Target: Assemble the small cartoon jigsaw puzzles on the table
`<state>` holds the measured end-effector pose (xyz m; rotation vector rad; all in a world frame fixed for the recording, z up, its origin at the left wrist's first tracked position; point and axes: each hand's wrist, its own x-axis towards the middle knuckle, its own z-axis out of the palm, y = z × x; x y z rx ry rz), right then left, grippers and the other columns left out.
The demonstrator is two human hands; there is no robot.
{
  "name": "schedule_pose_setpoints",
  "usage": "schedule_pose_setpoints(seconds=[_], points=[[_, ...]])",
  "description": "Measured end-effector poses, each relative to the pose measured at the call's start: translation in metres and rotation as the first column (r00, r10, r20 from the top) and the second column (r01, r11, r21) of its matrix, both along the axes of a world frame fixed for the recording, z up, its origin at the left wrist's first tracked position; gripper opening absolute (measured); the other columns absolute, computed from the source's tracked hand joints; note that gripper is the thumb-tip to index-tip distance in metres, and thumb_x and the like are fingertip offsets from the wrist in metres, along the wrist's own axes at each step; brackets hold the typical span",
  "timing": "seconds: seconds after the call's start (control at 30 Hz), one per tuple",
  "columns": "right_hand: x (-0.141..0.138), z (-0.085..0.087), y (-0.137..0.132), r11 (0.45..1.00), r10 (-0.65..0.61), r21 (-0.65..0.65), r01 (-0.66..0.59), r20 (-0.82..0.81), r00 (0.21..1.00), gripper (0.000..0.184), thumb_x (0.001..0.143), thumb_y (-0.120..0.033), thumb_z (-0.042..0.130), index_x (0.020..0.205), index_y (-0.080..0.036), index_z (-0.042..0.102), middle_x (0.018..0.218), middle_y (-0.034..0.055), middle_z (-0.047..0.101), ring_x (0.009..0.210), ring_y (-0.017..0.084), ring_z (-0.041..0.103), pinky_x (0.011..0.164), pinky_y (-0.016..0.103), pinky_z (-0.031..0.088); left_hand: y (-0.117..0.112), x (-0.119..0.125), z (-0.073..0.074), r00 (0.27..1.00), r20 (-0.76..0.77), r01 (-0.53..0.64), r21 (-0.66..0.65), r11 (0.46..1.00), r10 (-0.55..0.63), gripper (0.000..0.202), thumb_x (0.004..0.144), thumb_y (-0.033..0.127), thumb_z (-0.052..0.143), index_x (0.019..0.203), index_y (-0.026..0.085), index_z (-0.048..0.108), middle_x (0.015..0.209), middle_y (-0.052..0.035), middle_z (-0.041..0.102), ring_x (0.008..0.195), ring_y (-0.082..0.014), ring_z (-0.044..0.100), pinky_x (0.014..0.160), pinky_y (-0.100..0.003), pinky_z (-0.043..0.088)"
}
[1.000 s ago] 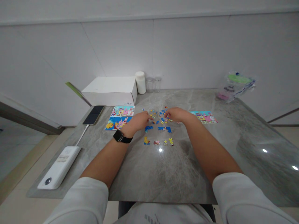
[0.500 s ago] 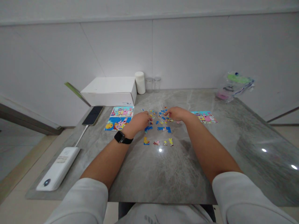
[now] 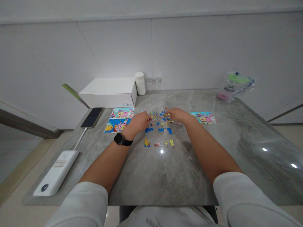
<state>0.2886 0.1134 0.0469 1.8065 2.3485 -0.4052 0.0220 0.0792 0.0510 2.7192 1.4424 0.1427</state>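
Observation:
Loose jigsaw puzzle pieces (image 3: 161, 115) lie scattered between my two hands. At their left edge is my left hand (image 3: 141, 121), with its fingers drawn together; whatever they may hold is too small to make out. My right hand (image 3: 176, 114) reaches into the right side of the pile with curled fingers, the tips among the pieces and partly hidden. Nearer me lie a joined blue strip (image 3: 165, 130) and a smaller blue section (image 3: 149, 130). Below them sit a yellow-and-blue corner section (image 3: 147, 143), a pink section (image 3: 157, 144) and yellow pieces (image 3: 171, 143).
Picture cards lie left (image 3: 118, 125) and right (image 3: 205, 117) of the pieces. Behind stand a white box (image 3: 109, 91), a white bottle (image 3: 140, 84) and glass jars (image 3: 157, 85). A phone (image 3: 92, 118) is cabled to a white power bank (image 3: 56, 172). A plastic bag (image 3: 234, 86) sits back right.
My right hand's fingers have curled in and moved slightly left over the pile. My left hand stays at the pile's left edge. The whole view has shifted a little.

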Motion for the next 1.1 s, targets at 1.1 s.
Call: schedule_pose_setpoints(seconds=[1.1], points=[[0.007,-0.014,0.004,0.939,-0.219,0.266,0.218,-0.026,0.975,0.044,0.105,-0.034,0.053,0.144,-0.025,0.070,0.140,0.0152,0.070,0.125,0.027,0.066,0.103,0.031,0.050,-0.005,0.002,0.009,0.999,-0.031,-0.031,-0.022,0.999,0.030,0.030,0.101,0.024,0.052,0.114,0.021,0.079,0.112,-0.0095,0.072,0.100,-0.0221,0.070,0.083,-0.031,0.052]])
